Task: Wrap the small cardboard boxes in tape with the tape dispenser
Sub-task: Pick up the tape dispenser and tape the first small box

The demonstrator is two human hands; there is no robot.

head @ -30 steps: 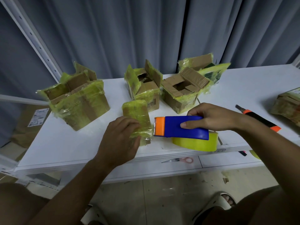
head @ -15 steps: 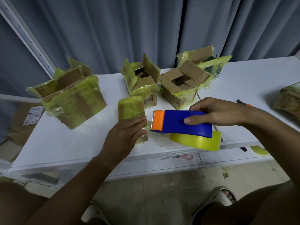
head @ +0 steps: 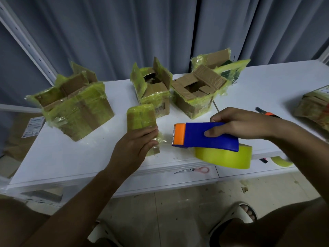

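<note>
A small cardboard box (head: 140, 117) wrapped in yellow-green tape lies on the white table (head: 71, 154). My left hand (head: 135, 147) rests on its near end and holds it down. My right hand (head: 238, 122) grips a blue tape dispenser (head: 195, 133) with an orange front and a yellow tape roll (head: 224, 156) under it. The dispenser hovers just right of the small box, a short gap between them.
Three larger open boxes stand behind, partly taped: left box (head: 76, 104), middle box (head: 153, 90), right box (head: 197, 93). Another wrapped box (head: 315, 106) sits at far right. An orange-black cutter (head: 267, 113) lies behind my right wrist. Scissors (head: 195, 170) rest on the lower ledge.
My left hand slid toward the near end of the small box, uncovering its top. The dispenser drew back slightly to the right, opening a gap from the box.
</note>
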